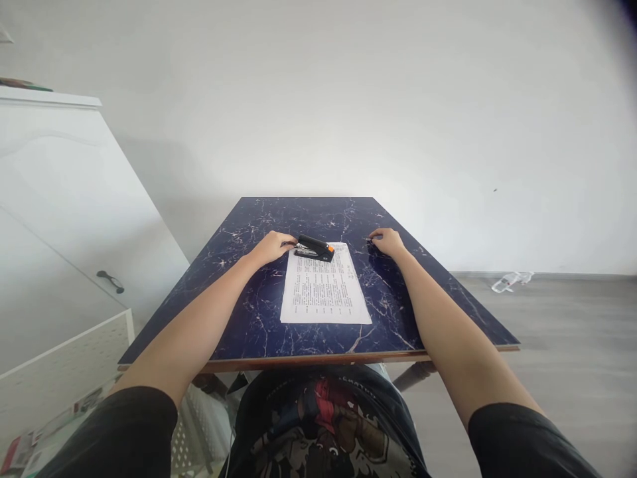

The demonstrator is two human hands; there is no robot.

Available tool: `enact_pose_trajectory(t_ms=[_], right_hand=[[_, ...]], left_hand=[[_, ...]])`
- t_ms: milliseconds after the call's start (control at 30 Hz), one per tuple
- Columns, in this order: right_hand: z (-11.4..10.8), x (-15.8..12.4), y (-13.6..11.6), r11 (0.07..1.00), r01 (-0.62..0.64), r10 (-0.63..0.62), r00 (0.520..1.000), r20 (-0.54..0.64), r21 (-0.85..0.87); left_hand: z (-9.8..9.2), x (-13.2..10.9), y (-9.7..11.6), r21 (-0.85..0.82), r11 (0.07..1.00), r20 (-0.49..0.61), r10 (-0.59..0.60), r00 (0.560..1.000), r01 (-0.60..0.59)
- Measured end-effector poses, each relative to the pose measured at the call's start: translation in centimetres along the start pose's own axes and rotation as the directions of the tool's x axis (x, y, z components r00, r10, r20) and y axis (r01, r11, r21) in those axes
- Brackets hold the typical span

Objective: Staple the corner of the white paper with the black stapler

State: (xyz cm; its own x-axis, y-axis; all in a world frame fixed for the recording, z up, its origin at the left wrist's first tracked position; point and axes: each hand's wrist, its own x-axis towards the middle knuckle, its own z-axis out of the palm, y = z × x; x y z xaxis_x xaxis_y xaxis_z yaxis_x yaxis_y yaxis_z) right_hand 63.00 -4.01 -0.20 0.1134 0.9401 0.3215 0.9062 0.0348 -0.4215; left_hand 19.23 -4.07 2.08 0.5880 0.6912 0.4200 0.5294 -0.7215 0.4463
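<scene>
Left hand (pixel 271 246): at 10 o'clock from the printed paper (pixel 326 295), palm down, fingertips narrowed at the stapler's (pixel 314 245) left end; I cannot tell whether they grip it.
Right hand (pixel 387 241): at 2 o'clock, fingers curled narrow at the tabletop (pixel 308 212); any hold, I cannot tell.
Forearms (pixel 204 312): slanting inward from 7 and 5 o'clock.
Stapler: on the paper, at its 12 o'clock edge.
</scene>
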Motion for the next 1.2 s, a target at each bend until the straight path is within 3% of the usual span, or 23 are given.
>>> enact_pose_trajectory(t_ms=[633, 900, 1200], right_hand=[[-0.3, -0.2, -0.6, 0.999, 0.035, -0.035, 0.999, 0.023, -0.012], [-0.2, -0.3, -1.4, 0.995, 0.095, -0.095, 0.995, 0.025, 0.011], [-0.2, -0.3, -1.5, 0.995, 0.098, -0.099, 0.994, 0.048, 0.036]], left_hand=[[-0.2, 0.0, -0.3, -0.018, 0.999, 0.034, -0.051, 0.998, 0.051], [-0.4, -0.1, -0.6, -0.025, 1.000, 0.035, 0.016, 0.999, -0.015], [-0.5, -0.3, 0.2, -0.041, 0.999, -0.036, -0.025, 0.999, 0.023]])
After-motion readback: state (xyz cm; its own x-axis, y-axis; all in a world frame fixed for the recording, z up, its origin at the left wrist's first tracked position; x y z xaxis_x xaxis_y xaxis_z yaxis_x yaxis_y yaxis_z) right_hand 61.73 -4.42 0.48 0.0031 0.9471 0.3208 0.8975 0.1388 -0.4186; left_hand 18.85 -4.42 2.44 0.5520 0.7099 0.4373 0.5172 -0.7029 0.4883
